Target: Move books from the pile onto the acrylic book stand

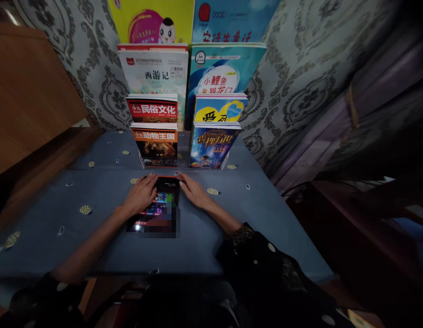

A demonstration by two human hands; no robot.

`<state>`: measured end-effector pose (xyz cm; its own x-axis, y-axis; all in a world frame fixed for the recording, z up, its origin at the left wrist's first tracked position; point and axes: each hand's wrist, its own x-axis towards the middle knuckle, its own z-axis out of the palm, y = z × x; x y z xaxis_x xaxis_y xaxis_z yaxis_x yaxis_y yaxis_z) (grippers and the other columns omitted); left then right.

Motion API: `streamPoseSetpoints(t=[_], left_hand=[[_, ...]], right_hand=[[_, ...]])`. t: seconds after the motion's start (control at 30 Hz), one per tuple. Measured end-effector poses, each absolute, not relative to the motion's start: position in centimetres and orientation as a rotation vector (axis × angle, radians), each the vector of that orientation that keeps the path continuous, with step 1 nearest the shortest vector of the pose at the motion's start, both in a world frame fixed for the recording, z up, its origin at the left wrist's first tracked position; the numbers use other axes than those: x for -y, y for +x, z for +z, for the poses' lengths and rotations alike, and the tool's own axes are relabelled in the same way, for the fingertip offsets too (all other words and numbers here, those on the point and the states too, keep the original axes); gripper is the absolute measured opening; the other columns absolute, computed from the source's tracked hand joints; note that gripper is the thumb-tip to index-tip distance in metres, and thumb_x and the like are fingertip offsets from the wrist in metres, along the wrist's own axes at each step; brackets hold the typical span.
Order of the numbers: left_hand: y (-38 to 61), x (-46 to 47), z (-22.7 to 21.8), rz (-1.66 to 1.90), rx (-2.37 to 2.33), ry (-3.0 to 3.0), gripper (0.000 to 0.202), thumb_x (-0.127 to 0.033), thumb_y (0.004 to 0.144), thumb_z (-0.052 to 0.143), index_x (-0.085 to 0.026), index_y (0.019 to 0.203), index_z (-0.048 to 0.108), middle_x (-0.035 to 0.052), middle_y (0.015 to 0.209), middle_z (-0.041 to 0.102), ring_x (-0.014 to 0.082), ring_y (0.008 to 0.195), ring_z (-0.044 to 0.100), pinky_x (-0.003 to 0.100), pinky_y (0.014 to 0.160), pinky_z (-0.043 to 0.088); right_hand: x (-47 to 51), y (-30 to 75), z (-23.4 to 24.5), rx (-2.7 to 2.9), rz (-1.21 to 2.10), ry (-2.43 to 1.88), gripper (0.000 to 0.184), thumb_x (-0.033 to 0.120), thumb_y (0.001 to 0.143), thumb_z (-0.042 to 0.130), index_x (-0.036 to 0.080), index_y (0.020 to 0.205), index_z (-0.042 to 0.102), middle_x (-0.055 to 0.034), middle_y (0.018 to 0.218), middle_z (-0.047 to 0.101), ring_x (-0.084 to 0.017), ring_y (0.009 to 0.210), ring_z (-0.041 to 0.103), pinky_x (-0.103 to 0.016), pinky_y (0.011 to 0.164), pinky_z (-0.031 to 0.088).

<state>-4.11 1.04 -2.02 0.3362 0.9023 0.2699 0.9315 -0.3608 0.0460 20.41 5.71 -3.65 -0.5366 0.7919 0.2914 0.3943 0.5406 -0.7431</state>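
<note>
A dark book (169, 186) with small colourful pictures lies on the blue-grey tablecloth, its lower right part blurred by a mosaic. My left hand (140, 193) grips its upper left side, with the palm down over the edge. At the opposite upper corner, my right hand (193, 191) holds the book's edge between thumb and fingers. The undersides of both hands are hidden. Just beyond the book stands an orange-topped book with a lion (159, 148), beside a blue-purple book (211, 146).
A tiered rack holds more upright books, among them a white one (153, 70), a red one (153, 108) and a teal one (228, 68). Patterned wallpaper (300, 50) rises behind. Wooden furniture (30, 91) stands at left, and a curtain (321, 132) hangs at right.
</note>
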Motion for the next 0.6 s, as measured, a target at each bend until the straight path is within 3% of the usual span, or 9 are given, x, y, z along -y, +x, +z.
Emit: streamPoseSetpoints(t=[0.3, 0.6], left_hand=[[-4.6, -2.2, -1.4, -0.36, 1.576, -2.681, 0.056, -0.019, 0.092, 0.034, -0.01, 0.145, 0.049, 0.0132, 0.153, 0.048, 0.0235, 0.143, 0.044, 0.048, 0.121, 0.032], [-3.5, -3.3, -1.4, -0.34, 1.511, -2.813, 0.067, -0.009, 0.082, 0.037, -0.014, 0.148, 0.047, 0.0082, 0.156, 0.046, 0.02, 0.146, 0.039, 0.044, 0.122, 0.031]], right_hand=[[-5.4, 20.3, -2.9, 2.17, 0.825, -0.979, 0.05, 0.035, 0.104, 0.034, 0.016, 0.15, 0.038, -0.0156, 0.142, 0.06, -0.025, 0.134, 0.054, -0.048, 0.115, 0.04], [-5.4, 20.3, -2.7, 2.173, 0.843, -0.997, 0.051, 0.037, 0.105, 0.033, 0.018, 0.153, 0.034, -0.0132, 0.143, 0.059, -0.022, 0.136, 0.052, -0.045, 0.117, 0.038]])
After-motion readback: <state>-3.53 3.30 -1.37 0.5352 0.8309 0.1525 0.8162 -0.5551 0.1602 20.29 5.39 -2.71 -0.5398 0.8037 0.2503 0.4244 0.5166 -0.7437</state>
